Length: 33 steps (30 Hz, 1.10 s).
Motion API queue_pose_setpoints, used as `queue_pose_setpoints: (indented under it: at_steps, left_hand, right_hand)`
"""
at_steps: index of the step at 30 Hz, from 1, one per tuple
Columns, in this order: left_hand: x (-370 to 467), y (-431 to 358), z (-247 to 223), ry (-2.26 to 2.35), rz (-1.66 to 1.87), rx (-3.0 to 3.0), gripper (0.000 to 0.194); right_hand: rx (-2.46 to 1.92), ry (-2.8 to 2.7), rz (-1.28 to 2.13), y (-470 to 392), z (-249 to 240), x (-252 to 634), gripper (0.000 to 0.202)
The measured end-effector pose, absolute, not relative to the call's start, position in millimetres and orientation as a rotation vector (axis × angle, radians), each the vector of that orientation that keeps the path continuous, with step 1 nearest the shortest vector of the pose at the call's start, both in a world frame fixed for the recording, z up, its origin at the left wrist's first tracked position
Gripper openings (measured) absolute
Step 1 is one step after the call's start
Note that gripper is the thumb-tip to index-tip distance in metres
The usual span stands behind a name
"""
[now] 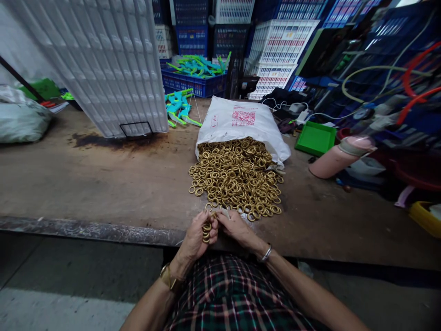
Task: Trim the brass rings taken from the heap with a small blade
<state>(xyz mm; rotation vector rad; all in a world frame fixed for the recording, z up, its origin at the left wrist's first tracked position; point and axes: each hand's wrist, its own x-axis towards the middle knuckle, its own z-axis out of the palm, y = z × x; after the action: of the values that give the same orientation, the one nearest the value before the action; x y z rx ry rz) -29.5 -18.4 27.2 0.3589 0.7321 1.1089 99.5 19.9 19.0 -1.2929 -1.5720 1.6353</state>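
Several gold-coloured rings [206,232] lie stacked in my left hand [197,236], its fingers curled round them. Close beside it, my right hand [236,227] pinches a ring [214,214] together with the left fingertips. A small pale piece [225,213] shows at the right fingers; its kind is unclear. Just beyond both hands, a heap of gold rings [237,177] spills from the mouth of a white woven sack [223,120] with red print. Both hands are at the table's front edge.
On the wooden table [103,184] stand upright translucent ribbed sheets [127,69] at left. Blue-and-green plastic parts [178,106] lie behind. To the right are a green tray [316,138], a pink bottle [336,158] and a yellow container [425,218]. Stacked crates [275,43] line the back.
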Motion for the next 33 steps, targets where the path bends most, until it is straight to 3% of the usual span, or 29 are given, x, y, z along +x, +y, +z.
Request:
queue_pose_setpoints:
  at_steps: [9,17,23,33]
  left_hand:
    - [-31,-19,19,0.904,1.106,0.345,0.027]
    - [-31,-19,24,0.933,1.092,0.420,0.028]
    - [-30,-18,26,0.917,1.052,0.304,0.031]
    - [-30,-12,21,1.100,0.890,0.351,0.043]
  right_hand:
    - [-1.253,-1.708,1.268,22,25,104,0.023]
    - [-1.242,-1.800,1.223,21,27,104,0.025]
    - [-1.247,-1.747,1.238,20,23,100,0.012]
    - [-1.370,-1.746,1.243,28,22,104,0.017]
